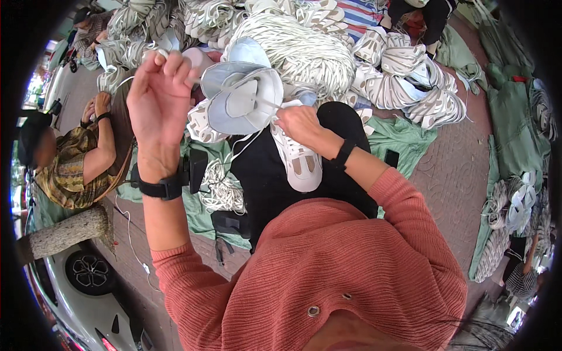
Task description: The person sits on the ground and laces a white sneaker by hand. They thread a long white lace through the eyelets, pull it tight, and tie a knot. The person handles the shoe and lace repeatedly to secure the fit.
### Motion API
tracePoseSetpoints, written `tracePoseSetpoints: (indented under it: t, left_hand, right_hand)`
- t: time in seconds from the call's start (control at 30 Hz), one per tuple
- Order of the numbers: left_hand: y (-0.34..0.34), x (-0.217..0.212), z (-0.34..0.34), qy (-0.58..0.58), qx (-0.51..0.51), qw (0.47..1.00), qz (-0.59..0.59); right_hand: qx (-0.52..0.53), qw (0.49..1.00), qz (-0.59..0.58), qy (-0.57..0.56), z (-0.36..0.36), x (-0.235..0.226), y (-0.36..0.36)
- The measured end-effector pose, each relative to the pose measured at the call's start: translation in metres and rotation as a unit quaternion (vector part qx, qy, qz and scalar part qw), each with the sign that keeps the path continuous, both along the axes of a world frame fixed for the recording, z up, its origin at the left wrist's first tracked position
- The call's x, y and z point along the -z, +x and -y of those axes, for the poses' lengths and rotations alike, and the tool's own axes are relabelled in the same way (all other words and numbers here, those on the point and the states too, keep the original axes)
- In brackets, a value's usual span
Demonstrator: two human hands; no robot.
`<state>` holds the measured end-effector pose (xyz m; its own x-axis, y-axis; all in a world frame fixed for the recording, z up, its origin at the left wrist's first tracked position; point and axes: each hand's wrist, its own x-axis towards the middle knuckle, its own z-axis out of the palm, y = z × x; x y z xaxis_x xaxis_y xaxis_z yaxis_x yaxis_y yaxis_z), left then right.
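My left hand is raised with its palm toward me and its fingers curled. A white shoelace strand shows beside it, seemingly pinched at the fingertips. My right hand has closed on the collar of a white shoe upper with tan patches, which rests toe toward me on my black-clad lap. Between my hands, several nested uppers with pale blue and white linings fan open. A loose white lace hangs below them. The right fingertips are partly hidden against the shoe.
A large heap of white laces lies ahead, with bundled uppers to its right. More laces lie on green cloth by my left leg. A co-worker sits at left, near a tree trunk and a parked car.
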<state>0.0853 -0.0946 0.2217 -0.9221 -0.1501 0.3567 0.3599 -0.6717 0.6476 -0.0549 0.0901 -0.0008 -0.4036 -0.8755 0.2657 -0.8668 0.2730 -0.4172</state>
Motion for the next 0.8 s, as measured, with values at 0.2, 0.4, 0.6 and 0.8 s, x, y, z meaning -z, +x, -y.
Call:
tracePoseSetpoints:
  t: [0.2, 0.4, 0.6, 0.8]
  left_hand:
    - [0.077, 0.042, 0.012, -0.175, -0.284, 0.91, 0.248]
    - [0.137, 0.152, -0.008, -0.465, -0.129, 0.726, 0.489]
    - [0.081, 0.226, -0.05, -0.415, -0.197, 0.77, 0.443]
    - [0.006, 0.229, -0.095, -0.635, -0.397, 0.639, 0.174]
  right_hand:
    - [-0.175, 0.814, 0.552, 0.041, -0.056, -0.052, -0.013]
    - [-0.196, 0.764, 0.612, -0.064, -0.144, -0.11, -0.052]
    - [-0.028, 0.46, 0.765, -0.449, -0.185, -0.067, -0.136]
    - [0.349, 0.438, 0.698, -0.447, -0.21, 0.027, -0.169]
